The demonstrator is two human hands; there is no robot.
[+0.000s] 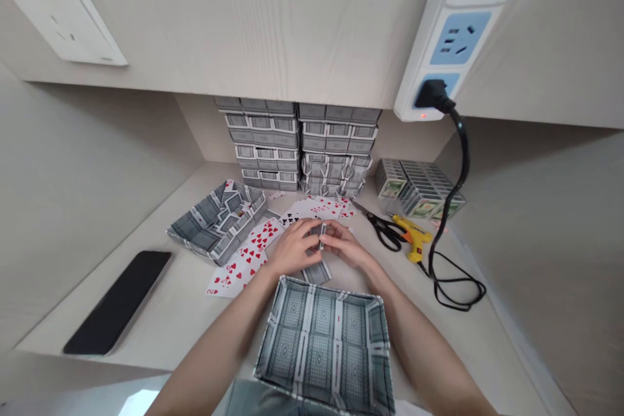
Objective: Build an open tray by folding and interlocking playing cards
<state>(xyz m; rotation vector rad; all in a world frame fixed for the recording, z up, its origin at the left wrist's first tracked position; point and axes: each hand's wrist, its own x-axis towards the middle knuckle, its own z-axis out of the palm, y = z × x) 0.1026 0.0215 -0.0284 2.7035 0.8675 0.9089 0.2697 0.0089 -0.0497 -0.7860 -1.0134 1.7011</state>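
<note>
Between the fingertips of both hands is a playing card (319,230), grey patterned back showing, seen narrow as if folded or on edge. My left hand (298,247) pinches it from the left, and my right hand (344,244) grips it from the right. Just under the left fingers another card (316,272) lies face down on the desk. Close to my body, between the forearms, sits an open box made of playing cards (324,338). Fanned heart cards (244,260) spread left of the hands, with more loose cards (319,208) beyond them.
A card tray (217,247) holding folded pieces stands left, near a black phone (119,302). Stacked card boxes (266,143) rise at the back. Right are scissors (387,231), a yellow glue gun (414,236) with its cord, and card packs (422,185). A power strip (458,39) hangs above.
</note>
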